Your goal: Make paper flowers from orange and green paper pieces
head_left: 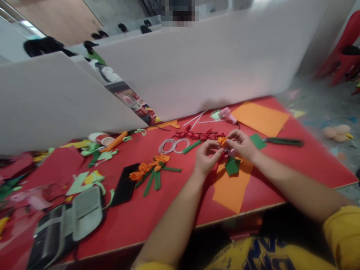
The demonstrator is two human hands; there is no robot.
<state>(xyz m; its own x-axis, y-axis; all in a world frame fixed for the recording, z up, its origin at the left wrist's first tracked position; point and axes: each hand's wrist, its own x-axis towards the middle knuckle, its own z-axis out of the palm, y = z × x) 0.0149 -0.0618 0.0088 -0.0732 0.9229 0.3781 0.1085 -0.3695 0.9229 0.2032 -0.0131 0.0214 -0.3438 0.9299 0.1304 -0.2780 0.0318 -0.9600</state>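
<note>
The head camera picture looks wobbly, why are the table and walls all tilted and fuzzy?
Head view: the wide lens bends and tilts the red table; edges blur, like the grey pouch; both hands around the small orange paper flower are soft; lighting is even, with faint shadows.

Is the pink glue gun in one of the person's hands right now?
No, the pink glue gun lies on the red table beyond both hands, which pinch a small orange piece together.
</note>
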